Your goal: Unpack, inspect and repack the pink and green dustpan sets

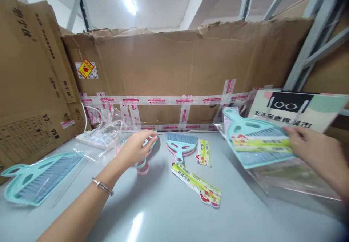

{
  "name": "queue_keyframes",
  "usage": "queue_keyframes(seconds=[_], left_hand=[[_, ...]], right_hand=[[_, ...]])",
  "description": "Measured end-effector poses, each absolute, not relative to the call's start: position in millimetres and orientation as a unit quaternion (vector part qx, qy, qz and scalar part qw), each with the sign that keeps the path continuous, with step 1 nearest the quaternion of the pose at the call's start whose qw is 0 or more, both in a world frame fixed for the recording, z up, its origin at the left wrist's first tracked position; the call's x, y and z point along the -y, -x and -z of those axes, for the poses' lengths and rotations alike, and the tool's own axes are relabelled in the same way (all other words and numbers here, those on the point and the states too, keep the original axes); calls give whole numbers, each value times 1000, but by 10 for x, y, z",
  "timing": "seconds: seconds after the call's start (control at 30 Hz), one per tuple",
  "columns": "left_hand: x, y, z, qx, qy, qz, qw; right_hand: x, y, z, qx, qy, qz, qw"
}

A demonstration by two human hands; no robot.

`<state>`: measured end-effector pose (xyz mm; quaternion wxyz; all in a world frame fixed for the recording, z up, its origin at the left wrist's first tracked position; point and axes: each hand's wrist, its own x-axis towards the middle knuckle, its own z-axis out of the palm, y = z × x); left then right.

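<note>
My right hand (309,147) grips the edge of a teal dustpan (242,127) at the right. A blue-bristled brush nests in it, a yellow-green label strip (261,144) lies across it, and clear plastic hangs below. At the left of centre, my left hand (139,145) is curled over teal and pink pieces with ring-shaped handle ends (142,166), mostly hidden under the fingers. Between the hands a teal brush (181,145) with blue bristles rests on a pink piece. Two printed labels lie near it, a long one (197,184) and a short one (204,153).
Another teal dustpan (16,189) with a brush lies in clear plastic at the far left. Behind it are a white power strip (91,140) and crumpled plastic (111,129). A taped cardboard wall (169,67) closes the back; a printed sign (300,107) stands at right.
</note>
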<state>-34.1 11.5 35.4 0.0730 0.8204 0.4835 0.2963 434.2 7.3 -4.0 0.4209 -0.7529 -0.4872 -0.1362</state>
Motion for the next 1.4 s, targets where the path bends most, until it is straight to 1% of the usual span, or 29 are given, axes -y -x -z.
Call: queue_keyframes(seconds=[0.07,0.13,0.17,0.23,0.3,0.33,0.37,0.43,0.47,0.5,0.53,0.63,0.7,0.77,0.87,1.0,1.17,1.27,1.4], left_hand=[[-100,215,-306,-480,-767,-353,238],[-101,113,-251,-470,-687,-382,402],[-110,81,-226,-465,-647,-392,460],[-141,64,-185,-462,-582,-424,518],[-186,99,-160,-469,-532,-471,524],[-209,127,-153,-472,-511,-498,518],[-231,156,-150,-474,-492,-523,509],[-265,198,-150,-471,-462,-570,489],[-274,205,-153,-468,-451,-591,479],[-277,201,-156,-462,-440,-609,470],[-273,188,-160,-456,-432,-626,462],[-235,114,-157,-444,-426,-648,449],[-206,66,-139,-440,-423,-651,451],[-193,36,-110,-426,-418,-656,462],[-207,26,-62,-402,-411,-661,483],[-250,45,-6,-405,-429,-651,478],[-271,67,50,-443,-474,-643,407],[-239,20,44,-454,-496,-624,398],[-242,22,-58,-454,-518,-604,401]], right_hand=[[-193,-3710,-209,521,735,69,430],[-337,-3080,-333,584,680,16,442],[-409,-2797,-349,623,641,-14,447],[-534,-2341,-318,663,599,-49,446],[-605,-2054,-255,690,556,-108,451],[-611,-1973,-228,692,533,-127,470],[-594,-1926,-208,687,509,-131,502],[-497,-1904,-189,658,467,-102,581],[-427,-1911,-183,646,454,-92,606],[-353,-1920,-173,640,450,-103,614],[-283,-1925,-156,641,451,-141,605],[-157,-1895,-62,609,452,-346,553],[-148,-1850,5,556,439,-450,543],[-161,-1808,43,506,428,-516,542],[-158,-1774,35,456,397,-582,543],[-129,-1773,-9,440,360,-611,550],[-130,-1780,-38,403,360,-625,564],[-129,-1750,-35,403,384,-603,571],[-173,-1766,1,372,424,-563,604]])
